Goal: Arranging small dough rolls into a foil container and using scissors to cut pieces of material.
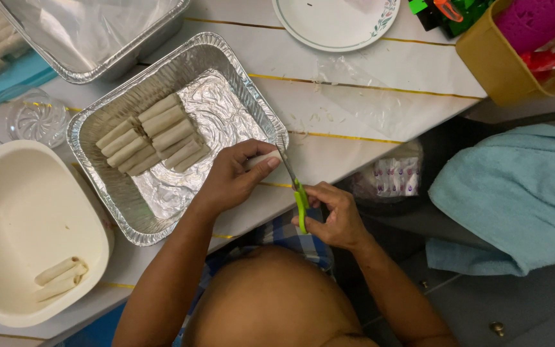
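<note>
I am pinching one pale roll (261, 159) in my left fingers (252, 168), my right fingers (325, 209) closing the green scissors (297, 193) beside it, two rows already lying in the foil tray (107, 193) beyond my fingers, three waiting in the cream tub (8, 212).

A: Scissors (300, 204) handles: bright green. Foil tray (107, 199): silver; rolls (155, 135) inside pale cream.
B: Noted. Towel (515, 193) at 3 o'clock: light blue. Tub (8, 218) at 9 o'clock: cream. Plate (303, 19): white, floral rim.
</note>
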